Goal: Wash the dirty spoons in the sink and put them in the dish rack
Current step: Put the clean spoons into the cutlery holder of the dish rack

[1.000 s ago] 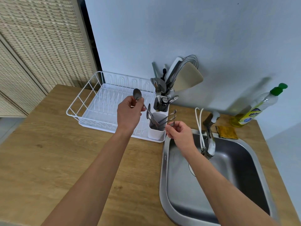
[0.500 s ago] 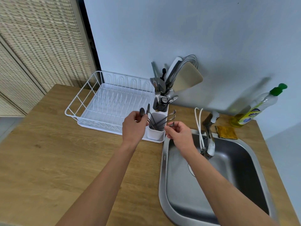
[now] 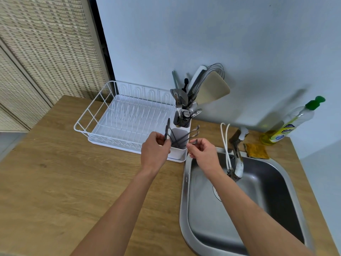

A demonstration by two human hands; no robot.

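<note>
Both hands meet at the white cutlery cup (image 3: 178,151) clipped to the near right corner of the dish rack (image 3: 127,115), which stands on the wooden counter (image 3: 73,182) just left of the sink (image 3: 239,200). The left hand (image 3: 154,150) has its fingers curled round the upper end of a spoon (image 3: 167,133), pinching it at the cup's left rim while the rest of it slants down into the cup. The right hand (image 3: 203,154) pinches the tip of another spoon handle (image 3: 193,142) between thumb and fingers at the cup's right rim. Two more spoon handles (image 3: 194,132) lean out of the cup toward the right, above that hand. Behind the cup a second compartment (image 3: 184,119) holds a crowd of utensils, among them a beige spatula (image 3: 212,91) and a wire whisk (image 3: 215,71). The steel sink basin lies under the right forearm, with a worn tap (image 3: 238,159) at its back edge and a white cord (image 3: 226,143) looped beside it. A yellow sponge (image 3: 256,151) lies on the counter behind the sink, and a bottle of dish soap (image 3: 291,122) with a green cap leans against the wall.
</note>
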